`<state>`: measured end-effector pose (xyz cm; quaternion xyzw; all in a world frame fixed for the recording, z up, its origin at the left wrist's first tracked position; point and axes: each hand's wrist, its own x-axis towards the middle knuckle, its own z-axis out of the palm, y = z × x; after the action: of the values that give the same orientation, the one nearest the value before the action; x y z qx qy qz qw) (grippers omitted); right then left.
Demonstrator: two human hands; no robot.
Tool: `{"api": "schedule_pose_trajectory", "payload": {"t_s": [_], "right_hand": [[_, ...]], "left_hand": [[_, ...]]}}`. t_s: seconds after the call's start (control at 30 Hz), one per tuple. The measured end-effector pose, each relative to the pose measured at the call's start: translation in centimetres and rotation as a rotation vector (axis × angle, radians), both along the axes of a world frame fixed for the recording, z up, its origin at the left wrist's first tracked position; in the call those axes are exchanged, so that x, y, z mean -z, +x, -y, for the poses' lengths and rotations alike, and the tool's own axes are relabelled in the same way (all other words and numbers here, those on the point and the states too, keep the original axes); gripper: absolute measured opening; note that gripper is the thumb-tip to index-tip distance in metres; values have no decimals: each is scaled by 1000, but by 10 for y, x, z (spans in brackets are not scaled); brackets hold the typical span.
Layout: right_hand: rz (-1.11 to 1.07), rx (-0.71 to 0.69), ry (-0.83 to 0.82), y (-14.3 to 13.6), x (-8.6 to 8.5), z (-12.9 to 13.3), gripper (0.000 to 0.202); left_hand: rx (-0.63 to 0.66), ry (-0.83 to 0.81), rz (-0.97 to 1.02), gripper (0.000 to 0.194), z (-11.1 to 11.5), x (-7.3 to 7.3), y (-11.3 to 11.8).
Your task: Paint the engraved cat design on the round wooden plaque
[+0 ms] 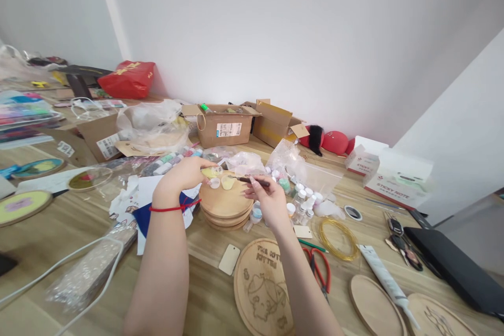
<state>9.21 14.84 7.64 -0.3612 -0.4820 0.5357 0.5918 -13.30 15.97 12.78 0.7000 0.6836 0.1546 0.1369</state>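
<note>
My left hand, with a red cord at the wrist, is closed on a small clear jar with yellow contents, tipped on its side. My right hand grips a thin tool with a dark handle, whose tip points left toward a small cup of pale yellow material. I cannot tell whether the tip touches it. A small white lid lies beside the cup. Both rest on a stack of round wooden boards. Below, a round board with an engraved kitten is partly hidden by my right forearm.
Small white-capped bottles crowd the right of the stack. Further right are a yellow wire coil, red-handled pliers and a white tube. Cardboard boxes stand behind. Bubble-wrapped pieces and a white cable lie left.
</note>
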Motion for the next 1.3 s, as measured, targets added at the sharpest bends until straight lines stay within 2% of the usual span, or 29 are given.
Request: {"api": "schedule_pose_trajectory", "payload": {"t_s": [0.23, 0.53, 0.73, 0.93, 1.3], "right_hand": [[32, -47, -6, 3, -5, 2, 37], [-86, 46, 27, 6, -13, 4, 37], [-44, -23, 53, -2, -15, 11, 39], [66, -74, 49, -8, -10, 15, 37], [-149, -123, -72, -11, -5, 6, 45]], "left_hand": [[7, -7, 4, 52, -1, 0, 0], [-2, 19, 18, 51, 1, -1, 6], [54, 52, 10, 50, 1, -4, 12], [223, 1, 57, 43, -2, -4, 18], [159, 33, 30, 47, 0, -8, 21]]}}
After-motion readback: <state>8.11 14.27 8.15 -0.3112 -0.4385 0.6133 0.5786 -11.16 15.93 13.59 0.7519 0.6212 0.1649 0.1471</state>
